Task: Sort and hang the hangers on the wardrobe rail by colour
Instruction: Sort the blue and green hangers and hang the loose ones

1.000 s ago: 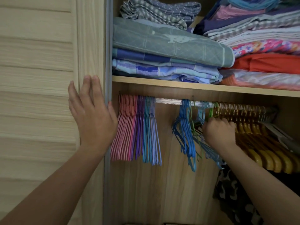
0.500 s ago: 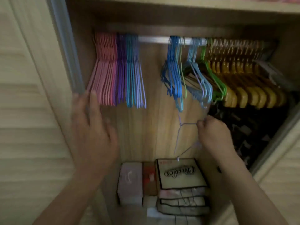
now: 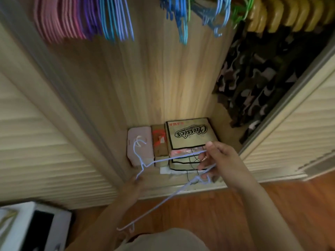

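Observation:
My right hand (image 3: pixel 220 163) grips a pale lilac wire hanger (image 3: pixel 157 161) low in front of the wardrobe floor, its hook pointing left. The fingertips of my left hand (image 3: pixel 131 187) meet the hanger just below its neck; blur hides whether they pinch it. Along the top edge hang grouped hangers: pink hangers (image 3: pixel 54 19) at the left, then purple hangers (image 3: pixel 88 19) and light blue hangers (image 3: pixel 116 19). After a gap comes a mixed bunch of blue hangers (image 3: pixel 181 20) with green hangers (image 3: pixel 244 11), then yellow wooden hangers (image 3: pixel 290 13). The rail itself is out of view.
Stacked boxes sit on the wardrobe floor, among them a "Classics" box (image 3: pixel 190 134) and a pink box (image 3: pixel 141 142). A camouflage garment (image 3: pixel 253 78) hangs at the right. Louvred sliding doors (image 3: pixel 36 142) flank the opening. A white object (image 3: pixel 36 229) stands at lower left.
My view has tipped down from the rail to the wardrobe floor. My right hand brought the lilac hanger down off the rail, and my left hand left the door frame and reached it.

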`<action>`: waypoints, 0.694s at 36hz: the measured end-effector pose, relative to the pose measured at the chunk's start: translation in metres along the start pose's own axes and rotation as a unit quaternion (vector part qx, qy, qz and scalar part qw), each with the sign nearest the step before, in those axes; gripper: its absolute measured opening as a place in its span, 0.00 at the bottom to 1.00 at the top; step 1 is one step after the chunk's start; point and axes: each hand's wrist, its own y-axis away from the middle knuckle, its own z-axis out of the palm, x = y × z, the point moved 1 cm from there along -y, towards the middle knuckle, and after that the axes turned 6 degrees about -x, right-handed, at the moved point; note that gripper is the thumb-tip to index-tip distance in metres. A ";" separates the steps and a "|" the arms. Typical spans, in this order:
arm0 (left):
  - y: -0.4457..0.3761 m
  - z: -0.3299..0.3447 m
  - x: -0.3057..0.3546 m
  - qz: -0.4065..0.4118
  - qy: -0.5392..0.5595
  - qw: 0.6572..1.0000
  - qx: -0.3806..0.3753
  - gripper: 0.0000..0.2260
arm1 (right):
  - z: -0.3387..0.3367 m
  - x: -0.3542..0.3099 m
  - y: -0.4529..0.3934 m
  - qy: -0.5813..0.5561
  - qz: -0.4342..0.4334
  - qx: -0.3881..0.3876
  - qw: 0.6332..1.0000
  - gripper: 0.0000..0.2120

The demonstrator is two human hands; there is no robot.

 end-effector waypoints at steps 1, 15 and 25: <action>0.005 0.000 0.006 -0.006 0.028 1.000 -0.002 0.13 | -0.004 0.000 -0.001 -0.008 -0.005 0.008 1.000 0.21; 0.025 -0.015 0.050 0.001 0.171 0.974 -0.148 0.16 | -0.048 0.067 -0.032 0.041 0.095 0.197 0.975 0.14; 0.023 -0.008 0.101 -0.012 0.396 0.902 -0.173 0.18 | 0.031 0.059 -0.004 0.096 0.127 -0.153 0.975 0.29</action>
